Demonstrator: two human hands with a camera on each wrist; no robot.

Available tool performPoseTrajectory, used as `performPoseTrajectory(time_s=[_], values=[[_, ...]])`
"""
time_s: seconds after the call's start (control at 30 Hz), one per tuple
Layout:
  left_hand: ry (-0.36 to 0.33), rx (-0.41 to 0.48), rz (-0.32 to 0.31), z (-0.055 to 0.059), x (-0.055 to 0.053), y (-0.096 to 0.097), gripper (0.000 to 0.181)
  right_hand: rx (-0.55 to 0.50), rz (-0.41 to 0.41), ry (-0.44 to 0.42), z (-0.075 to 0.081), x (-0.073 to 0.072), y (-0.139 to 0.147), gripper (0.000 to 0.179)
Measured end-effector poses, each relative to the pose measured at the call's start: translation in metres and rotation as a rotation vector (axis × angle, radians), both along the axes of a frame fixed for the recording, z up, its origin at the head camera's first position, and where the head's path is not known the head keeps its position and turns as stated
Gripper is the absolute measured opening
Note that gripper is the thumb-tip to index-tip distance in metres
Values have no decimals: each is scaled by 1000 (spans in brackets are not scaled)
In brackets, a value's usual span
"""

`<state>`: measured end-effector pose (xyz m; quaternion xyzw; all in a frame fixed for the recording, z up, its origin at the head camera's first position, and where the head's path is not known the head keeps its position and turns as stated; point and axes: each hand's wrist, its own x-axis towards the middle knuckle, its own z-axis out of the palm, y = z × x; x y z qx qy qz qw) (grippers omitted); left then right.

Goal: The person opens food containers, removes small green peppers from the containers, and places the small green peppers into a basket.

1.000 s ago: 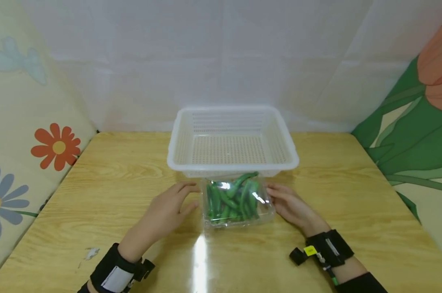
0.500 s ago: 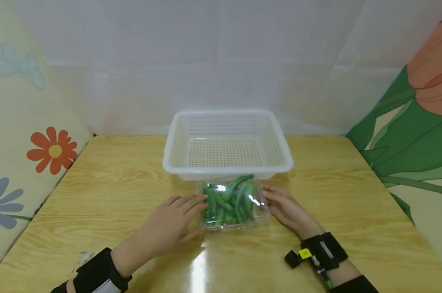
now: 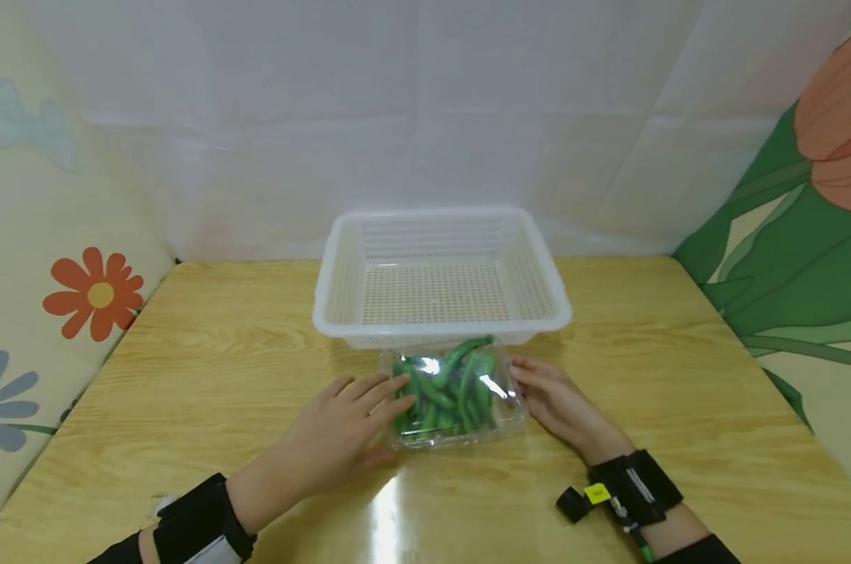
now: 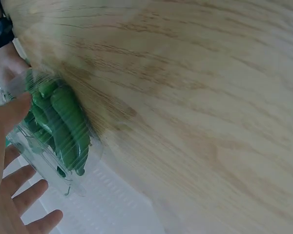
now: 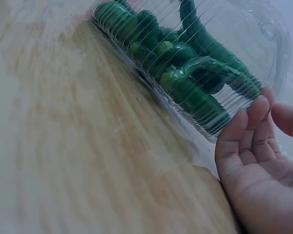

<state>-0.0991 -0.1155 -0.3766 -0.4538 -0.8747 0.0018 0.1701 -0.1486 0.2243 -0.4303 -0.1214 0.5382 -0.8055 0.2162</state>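
A clear plastic box (image 3: 503, 407) filled with several long green chili peppers (image 3: 439, 392) lies in front of the white basket, its far edge overlapping the basket's front in the head view. My left hand (image 3: 340, 423) reaches over the box's left side, fingertips on its lid; the left wrist view shows these fingers (image 4: 31, 197) spread and fairly straight. On the opposite side, my right hand (image 3: 555, 399) pinches the box's right edge. Up close in the right wrist view, bent fingers (image 5: 251, 129) and the thumb meet at the corner of the box.
A white perforated basket (image 3: 442, 325) stands behind the box near the back of the wooden table (image 3: 679, 376). White cloth (image 3: 425, 102) hangs behind it, and flower-patterned panels (image 3: 80, 196) flank the table. Black straps sit on both wrists.
My left hand has moved right from beside the box until its fingers lie over the box's left side. The right hand stays at the right edge; the view shifts slightly.
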Motion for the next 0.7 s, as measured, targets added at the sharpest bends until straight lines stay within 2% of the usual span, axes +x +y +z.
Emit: performPoseTrajectory(time_s=[0.23,0.43,0.7], values=[[22,16,-31,-1,-3,-1,70,8,2,-18,0,1,2,26],[-3,4,-10,1,2,1,65,3,3,-26,2,3,2,27],[-10,42,-2,2,3,5,58,-1,11,-30,2,1,2,28]])
